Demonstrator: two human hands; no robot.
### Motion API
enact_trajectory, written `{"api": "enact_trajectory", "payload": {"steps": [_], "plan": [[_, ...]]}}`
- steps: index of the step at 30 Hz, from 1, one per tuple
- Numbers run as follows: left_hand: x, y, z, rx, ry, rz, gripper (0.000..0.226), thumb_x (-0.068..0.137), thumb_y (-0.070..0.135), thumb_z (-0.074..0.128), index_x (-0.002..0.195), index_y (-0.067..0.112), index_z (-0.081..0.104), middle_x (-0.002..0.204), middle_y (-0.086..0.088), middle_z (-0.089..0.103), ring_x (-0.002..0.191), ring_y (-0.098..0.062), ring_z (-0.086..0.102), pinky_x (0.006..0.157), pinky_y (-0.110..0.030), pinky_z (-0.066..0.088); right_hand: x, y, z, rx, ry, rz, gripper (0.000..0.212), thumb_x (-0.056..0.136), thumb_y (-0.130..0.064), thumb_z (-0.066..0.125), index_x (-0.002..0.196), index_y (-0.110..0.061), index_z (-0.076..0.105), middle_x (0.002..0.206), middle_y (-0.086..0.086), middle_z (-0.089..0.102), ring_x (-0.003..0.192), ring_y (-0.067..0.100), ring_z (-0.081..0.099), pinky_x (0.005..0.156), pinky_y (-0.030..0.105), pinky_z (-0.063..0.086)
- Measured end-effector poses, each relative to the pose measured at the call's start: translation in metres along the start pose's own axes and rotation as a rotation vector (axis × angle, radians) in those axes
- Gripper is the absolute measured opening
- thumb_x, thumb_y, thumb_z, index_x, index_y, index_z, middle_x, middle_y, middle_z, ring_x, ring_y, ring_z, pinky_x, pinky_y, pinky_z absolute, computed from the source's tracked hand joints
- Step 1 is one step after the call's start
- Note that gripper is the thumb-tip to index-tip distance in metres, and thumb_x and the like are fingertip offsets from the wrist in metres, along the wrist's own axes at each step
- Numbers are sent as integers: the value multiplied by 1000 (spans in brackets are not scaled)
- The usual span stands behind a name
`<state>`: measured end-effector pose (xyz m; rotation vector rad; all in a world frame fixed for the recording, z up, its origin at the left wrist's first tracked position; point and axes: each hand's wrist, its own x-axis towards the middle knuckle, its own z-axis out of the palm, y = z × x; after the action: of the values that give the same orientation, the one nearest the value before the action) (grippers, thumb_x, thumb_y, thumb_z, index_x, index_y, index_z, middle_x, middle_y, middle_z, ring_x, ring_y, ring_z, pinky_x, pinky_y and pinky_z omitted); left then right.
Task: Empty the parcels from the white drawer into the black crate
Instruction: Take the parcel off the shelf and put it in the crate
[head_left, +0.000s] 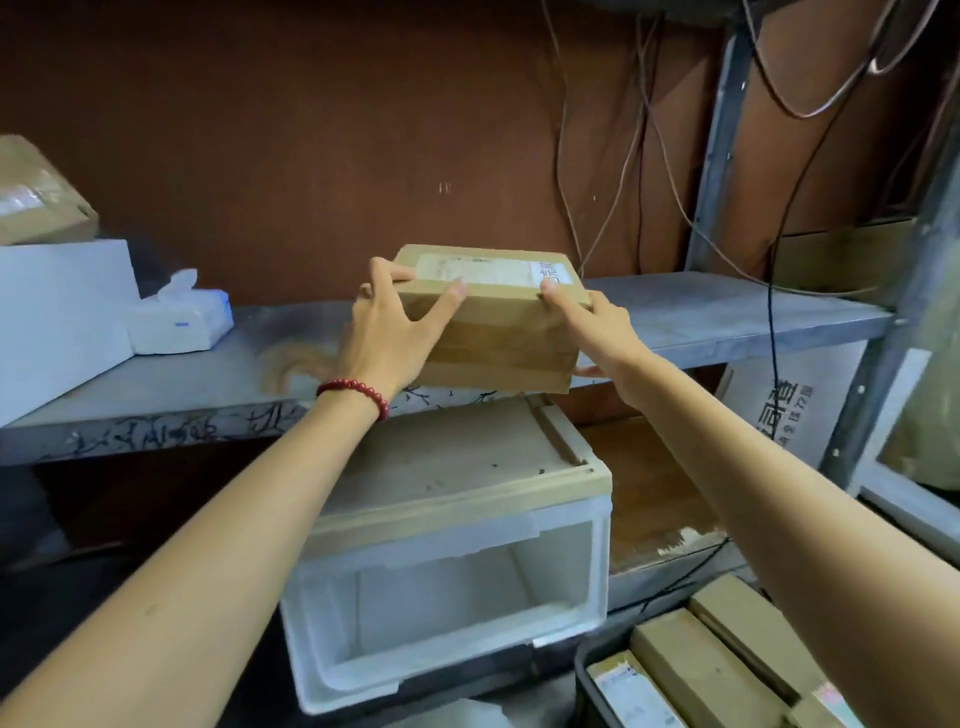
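Two hands hold a brown cardboard parcel (498, 332) over the front edge of a grey metal shelf (727, 312); whether its far side rests on the shelf cannot be told. Bare shelf runs to the right of the parcel as far as a metal upright (722, 140), with loose cables (649, 130) hanging behind. To the left, well apart, sit a tissue pack (179, 322) and a white box (57, 312).

Directly below the parcel stands the white drawer (447, 597), its wooden top (441, 467) dusty and its pale inside showing through the front. The black crate (589, 670) sits at the lower right, just beside the drawer, with several flat parcels (691, 670) lying in it. A dark brown wall closes the back.

The left hand (387, 332), with a red bead bracelet (358, 392) at the wrist, grips the parcel's left end, fingers spread over the top edge and thumb along the near face. The right hand (592, 332) clasps the right end, fingers on the top edge and thumb under the bottom corner. Both arms reach forward, nearly straight.
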<state>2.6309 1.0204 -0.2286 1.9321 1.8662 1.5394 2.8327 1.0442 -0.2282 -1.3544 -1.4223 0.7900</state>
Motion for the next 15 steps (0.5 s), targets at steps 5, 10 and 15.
{"api": "enact_trajectory", "payload": {"steps": [5, 10, 15], "plan": [[-43, 33, 8, -4, -13, 55, 58, 86, 58, 55, 124, 20, 35, 126, -7, 44, 94, -20, 45, 71, -30, 37, -46, 19, -41, 71, 12, -23, 65, 91, -56, 53, 143, -21, 36, 140, 3, 44, 116, 19, 49, 74, 31, 49], [-96, 52, 7, -57, 3, 76, 71, 83, 57, 61, 137, 21, 30, 133, -4, 41, 98, -11, 40, 71, -25, 36, -99, 45, -64, 94, 0, -34, 63, 92, -54, 53, 143, -22, 34, 130, -3, 47, 109, 15, 49, 74, 30, 47], [-161, 40, 19, -105, -20, -68, 91, 79, 59, 64, 149, 18, 22, 146, -3, 31, 122, -18, 42, 83, -21, 30, -139, 88, -74, 29, -1, -21, 71, 84, -58, 62, 139, -22, 36, 125, -5, 52, 106, 10, 55, 82, 36, 55]]}}
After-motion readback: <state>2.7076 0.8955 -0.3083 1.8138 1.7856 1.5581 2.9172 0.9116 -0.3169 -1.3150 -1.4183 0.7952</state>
